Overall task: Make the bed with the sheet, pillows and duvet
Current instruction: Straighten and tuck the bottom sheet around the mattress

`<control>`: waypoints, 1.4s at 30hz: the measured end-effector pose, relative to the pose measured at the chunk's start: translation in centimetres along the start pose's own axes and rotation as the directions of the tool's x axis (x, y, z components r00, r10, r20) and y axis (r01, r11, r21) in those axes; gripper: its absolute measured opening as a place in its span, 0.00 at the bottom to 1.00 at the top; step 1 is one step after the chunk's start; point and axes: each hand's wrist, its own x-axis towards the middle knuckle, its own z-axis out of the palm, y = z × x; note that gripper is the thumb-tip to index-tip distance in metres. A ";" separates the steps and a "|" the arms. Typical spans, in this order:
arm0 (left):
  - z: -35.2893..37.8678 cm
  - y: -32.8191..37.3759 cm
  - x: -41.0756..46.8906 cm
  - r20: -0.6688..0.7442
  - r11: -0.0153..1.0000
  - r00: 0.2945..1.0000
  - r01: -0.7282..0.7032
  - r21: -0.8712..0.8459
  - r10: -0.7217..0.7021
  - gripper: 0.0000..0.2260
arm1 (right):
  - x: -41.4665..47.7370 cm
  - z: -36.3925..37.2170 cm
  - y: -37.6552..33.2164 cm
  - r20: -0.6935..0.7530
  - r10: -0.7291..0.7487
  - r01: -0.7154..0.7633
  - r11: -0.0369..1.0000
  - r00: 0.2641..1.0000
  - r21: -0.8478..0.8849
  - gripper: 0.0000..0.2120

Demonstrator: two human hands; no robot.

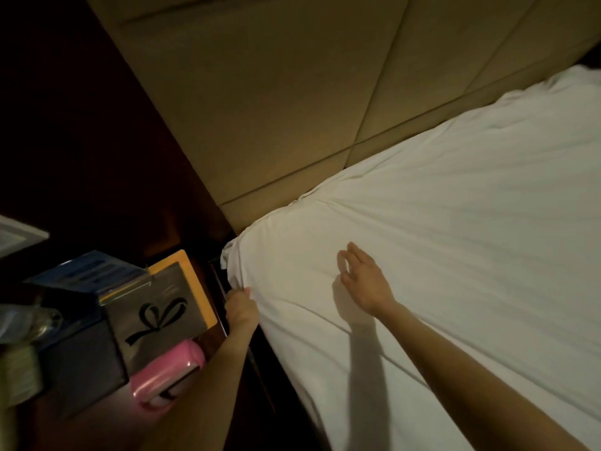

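Left of the bed corner (242, 247), a silver box (156, 317) bears a black bow drawing. No writing is legible on it or on the pink item (169, 375) nearer the camera. Just below the corner, the left hand (240, 307) pinches the hanging edge of the white sheet (455, 222). Right of the corner, the right hand (364, 281) is released, fingers spread, on or just over the sheet. The sheet looks spread but its corner tuck unfinished. Pillows and duvet, not in view, seem still to come.
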 end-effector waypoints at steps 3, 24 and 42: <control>0.0 1.4 -0.3 0.013 0.988 0.998 -0.061 0.143 0.060 0.18 | -2.2 -1.5 2.9 -0.013 0.115 -0.115 0.993 0.993 -0.033 0.22; 9.3 18.8 -14.4 0.419 0.351 0.498 -0.855 0.381 0.759 0.15 | -10.3 -16.0 14.5 -0.117 0.424 -0.408 0.902 0.898 0.143 0.22; 16.7 25.8 -3.5 0.608 0.095 0.406 -0.874 0.477 0.683 0.08 | 5.4 -11.6 19.5 -0.088 0.177 -0.191 0.964 0.980 -0.184 0.12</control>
